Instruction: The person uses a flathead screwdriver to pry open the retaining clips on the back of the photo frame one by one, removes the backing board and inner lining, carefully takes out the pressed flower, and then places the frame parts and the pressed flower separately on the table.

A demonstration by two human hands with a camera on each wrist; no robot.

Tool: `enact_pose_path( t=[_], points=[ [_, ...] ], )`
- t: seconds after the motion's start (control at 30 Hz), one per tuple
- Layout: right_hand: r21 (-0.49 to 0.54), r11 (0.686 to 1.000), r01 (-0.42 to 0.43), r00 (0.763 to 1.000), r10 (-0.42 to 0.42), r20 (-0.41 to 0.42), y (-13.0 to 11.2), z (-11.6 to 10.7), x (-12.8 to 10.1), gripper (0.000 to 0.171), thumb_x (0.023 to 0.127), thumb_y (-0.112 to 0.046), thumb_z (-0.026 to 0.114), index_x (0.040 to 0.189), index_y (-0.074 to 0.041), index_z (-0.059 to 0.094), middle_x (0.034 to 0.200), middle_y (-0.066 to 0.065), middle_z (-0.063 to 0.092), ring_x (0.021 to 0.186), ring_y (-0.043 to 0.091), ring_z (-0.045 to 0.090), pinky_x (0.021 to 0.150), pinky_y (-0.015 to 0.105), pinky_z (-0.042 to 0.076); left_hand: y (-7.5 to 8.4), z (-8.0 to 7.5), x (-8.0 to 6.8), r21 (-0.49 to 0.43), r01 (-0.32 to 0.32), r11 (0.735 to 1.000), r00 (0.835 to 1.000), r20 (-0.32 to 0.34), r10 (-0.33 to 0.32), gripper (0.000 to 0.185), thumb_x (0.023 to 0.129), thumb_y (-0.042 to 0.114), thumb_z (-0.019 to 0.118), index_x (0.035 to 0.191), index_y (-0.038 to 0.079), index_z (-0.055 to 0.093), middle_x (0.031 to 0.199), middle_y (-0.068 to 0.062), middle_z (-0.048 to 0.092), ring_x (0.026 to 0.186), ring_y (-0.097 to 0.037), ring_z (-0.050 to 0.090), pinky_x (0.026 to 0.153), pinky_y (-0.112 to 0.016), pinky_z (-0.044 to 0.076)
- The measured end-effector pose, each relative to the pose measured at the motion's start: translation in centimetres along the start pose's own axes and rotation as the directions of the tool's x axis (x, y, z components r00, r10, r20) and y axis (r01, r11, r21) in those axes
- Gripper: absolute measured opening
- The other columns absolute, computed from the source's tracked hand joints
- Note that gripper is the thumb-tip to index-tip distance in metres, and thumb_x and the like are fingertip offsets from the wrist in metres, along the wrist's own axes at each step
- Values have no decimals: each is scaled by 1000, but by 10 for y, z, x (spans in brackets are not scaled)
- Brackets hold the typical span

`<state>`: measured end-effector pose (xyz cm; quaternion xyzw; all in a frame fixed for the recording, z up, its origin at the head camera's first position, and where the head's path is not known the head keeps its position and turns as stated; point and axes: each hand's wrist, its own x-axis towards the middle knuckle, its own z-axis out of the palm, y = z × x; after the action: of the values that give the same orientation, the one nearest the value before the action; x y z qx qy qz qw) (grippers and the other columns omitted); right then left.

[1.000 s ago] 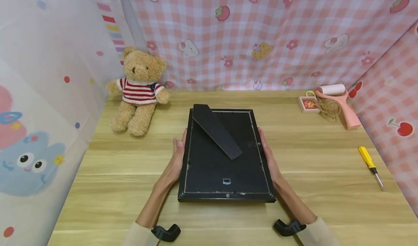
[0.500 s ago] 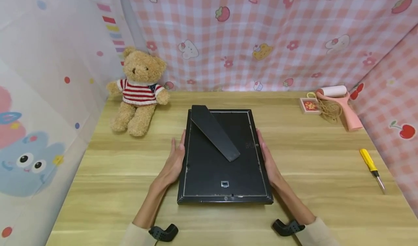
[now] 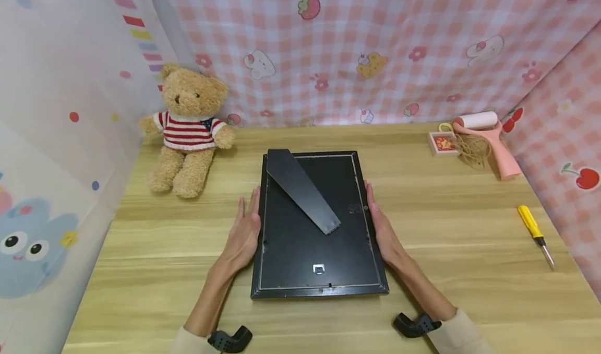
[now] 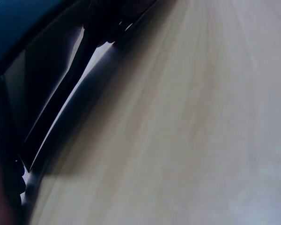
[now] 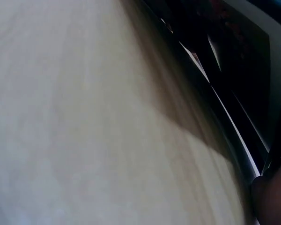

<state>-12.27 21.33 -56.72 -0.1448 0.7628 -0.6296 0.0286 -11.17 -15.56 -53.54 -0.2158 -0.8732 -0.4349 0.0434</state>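
Note:
A black photo frame [image 3: 300, 260] lies back side up between my hands, its stand leg [image 3: 302, 192] slanting across the backing and a small metal hanger [image 3: 319, 269] near its front edge. My left hand [image 3: 241, 239] rests along the frame's left side, its visible fingers fairly straight and pointing forward. Against the right side lies my right hand [image 3: 385, 231], fingers also stretched forward. In the left wrist view the dark frame edge [image 4: 61, 112] casts a shadow on the wood. The right wrist view shows the frame's rail [image 5: 229, 126]; whether it touches the table I cannot tell.
A teddy bear [image 3: 190, 129] in a striped sweater sits at the back left of the wooden table [image 3: 451, 228]. At the back right lie a pink-handled roller [image 3: 493, 140], twine [image 3: 471, 150] and a small box [image 3: 443, 143]. A yellow screwdriver [image 3: 535, 231] lies far right.
The photo frame has shifted slightly toward me and left in the head view, with both hands alongside it. My left fingers show more spread than before. The head view has also shifted a little.

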Motion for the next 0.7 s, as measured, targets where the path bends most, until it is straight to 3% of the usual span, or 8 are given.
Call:
enact_pose_path(
  t=[0.13,0.33,0.47,0.57,0.7],
  points=[
    [-41,999,-1,1000,0,-1,-1,1,0,62,121,-43,10,178,-22,-1,187,-2,-3,171,17,-5,133,19,0,2,-1,-1,7,13,1000,1000,7,-13,84,118,52,5,169,-15,10,178,-33,13,168,-47,12,136,-33,-13],
    [-107,992,68,998,-69,-3,-10,2,-1,63,121,-38,11,177,-10,-1,186,8,-2,171,18,-3,133,19,2,3,-2,2,73,36,997,999,18,-37,93,115,59,1,169,-15,12,179,-31,15,167,-46,17,137,-35,-10],
    [-163,983,88,996,-91,-12,-27,6,-2,62,121,-32,12,175,-4,0,185,18,-3,172,30,-5,133,20,0,5,0,4,137,58,989,997,47,-65,100,111,66,-1,169,-14,12,180,-29,14,169,-42,15,138,-34,-8],
    [-206,975,83,996,-90,-28,-40,10,-3,62,121,-27,13,174,1,2,183,25,-3,170,44,-5,135,23,-1,6,1,5,170,74,983,994,64,-86,104,108,71,-3,170,-12,10,181,-26,12,170,-39,13,139,-38,-5],
    [-236,971,30,999,-37,-29,-46,12,-3,60,120,-22,15,174,1,2,183,24,-2,170,45,-4,139,38,0,6,1,4,160,94,983,993,57,-104,106,107,72,-3,170,-12,10,182,-26,11,170,-39,12,139,-41,-2]
  ],
)
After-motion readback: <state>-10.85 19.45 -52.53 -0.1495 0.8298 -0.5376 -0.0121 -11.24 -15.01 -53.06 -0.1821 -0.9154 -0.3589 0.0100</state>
